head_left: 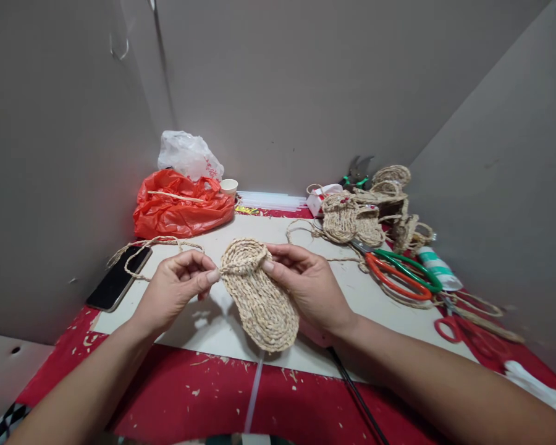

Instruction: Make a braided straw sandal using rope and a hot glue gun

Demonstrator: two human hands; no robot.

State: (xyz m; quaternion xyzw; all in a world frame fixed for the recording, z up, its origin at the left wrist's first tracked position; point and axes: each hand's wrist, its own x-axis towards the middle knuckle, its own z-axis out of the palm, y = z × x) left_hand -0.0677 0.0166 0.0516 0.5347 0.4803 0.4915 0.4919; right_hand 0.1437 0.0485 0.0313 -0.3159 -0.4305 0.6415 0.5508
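Straw, woven tight: that's what fills my feed right now, a small straw sandal (259, 296) held up just above the white board (361, 290), dead centre between both hands. The heel points down toward the camera and the toe end points away.

Left hand (176, 287): thumb and forefinger are pinched shut on the left end of the toe strap (243, 262), right where it meets the sole's edge. The other fingers are curled in under the palm.

Right hand (310, 284): closed on the sandal's right edge, thumb lying on top next to the strap. I take the fingers to be underneath the sole, but I can't see them from here.

Around the work, a loose straw cord (152, 244) loops across the board's far left corner, touching a dark phone (118, 278) that lies flat there. Behind it sits a red plastic bag (180, 210), with a white bag (188, 154) against the wall and a paper cup (228, 185) just beside them.

Off to the right there's a heap of finished sandals (366, 216), and nearer to me are scissors with orange and green handles (401, 272), lying open on the board. Red-handled scissors (463, 334) lie farther right on the red table cover (180, 395), which is speckled with straw bits.
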